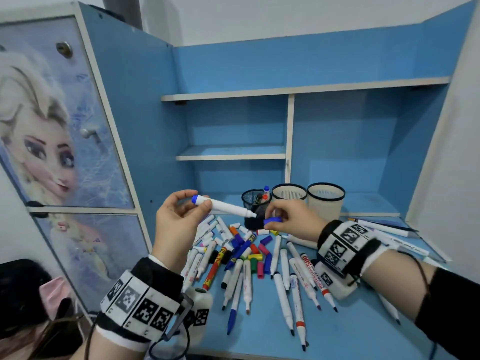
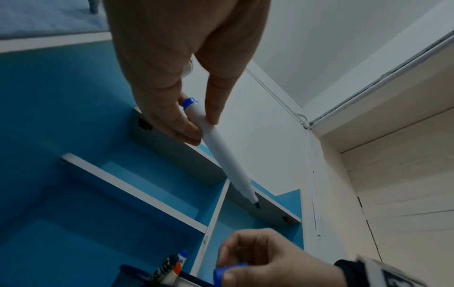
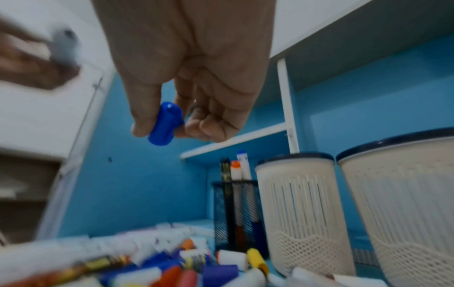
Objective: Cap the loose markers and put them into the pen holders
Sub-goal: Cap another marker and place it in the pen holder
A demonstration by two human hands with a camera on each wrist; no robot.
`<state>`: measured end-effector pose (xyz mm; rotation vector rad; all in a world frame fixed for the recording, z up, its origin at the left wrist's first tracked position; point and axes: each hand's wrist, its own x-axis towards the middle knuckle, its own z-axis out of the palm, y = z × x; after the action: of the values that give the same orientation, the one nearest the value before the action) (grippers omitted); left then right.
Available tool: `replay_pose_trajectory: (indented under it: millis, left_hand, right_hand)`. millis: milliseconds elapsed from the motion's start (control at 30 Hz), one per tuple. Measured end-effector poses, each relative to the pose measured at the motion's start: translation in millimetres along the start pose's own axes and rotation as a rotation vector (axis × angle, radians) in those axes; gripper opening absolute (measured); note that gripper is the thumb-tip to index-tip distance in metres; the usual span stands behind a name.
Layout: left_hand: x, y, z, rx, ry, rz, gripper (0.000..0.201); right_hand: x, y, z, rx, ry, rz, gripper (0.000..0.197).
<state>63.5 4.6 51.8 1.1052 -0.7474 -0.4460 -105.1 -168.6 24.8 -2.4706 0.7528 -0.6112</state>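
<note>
Your left hand has its grip pinched on the blue-ended rear of a white plastic marker with a bare blue tip, thumb and fingers curled round the barrel, so the tip points across toward your right hand. That hand's grip is clamped on a short blue plastic cap, held between thumb and fingertips; the cap sits just below and near the tip, not yet on it. To seat it well, turn the cap so its open mouth faces the tip, bring the two onto one line, then push straight along the barrel; I judge a skewed push would smear ink on the cap's rim or on your fingers. Your left pinch sits far from the tip, so brace the barrel firmly or the end may wander. Just behind your hands stands the black wire-mesh pen holder, already carrying a few markers, with two cream slatted plastic holders beside it to the right. Below, on the blue table, lies the heap of loose markers and coloured caps, with most of the sorting left.
</note>
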Motion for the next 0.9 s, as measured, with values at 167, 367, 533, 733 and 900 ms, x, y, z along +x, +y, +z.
replay_pose_trajectory:
  millis: [167, 367, 533, 733, 900]
  left_hand:
    - [-7, -3, 21, -0.037, -0.01, -0.046, 0.019]
    - [-21, -3, 45, -0.084, -0.044, -0.048, 0.019]
    - [-32, -4, 61, -0.096, -0.079, -0.069, 0.02]
    - [-42, 0, 75, -0.13, -0.141, -0.098, 0.019]
    - [-44, 4, 82, -0.118, -0.301, -0.151, 0.017]
  right_hand:
    - [-43, -19, -24, 0.493, 0.197, 0.14, 0.019]
    - [-78, -24, -40, 1.056, 0.326, 0.253, 0.032]
    - [-92, -28, -44, 1.204, 0.429, 0.246, 0.029]
    - [-104, -27, -48, 1.226, 0.47, 0.233, 0.029]
    - [-112, -31, -53, 1.199, 0.46, 0.18, 0.023]
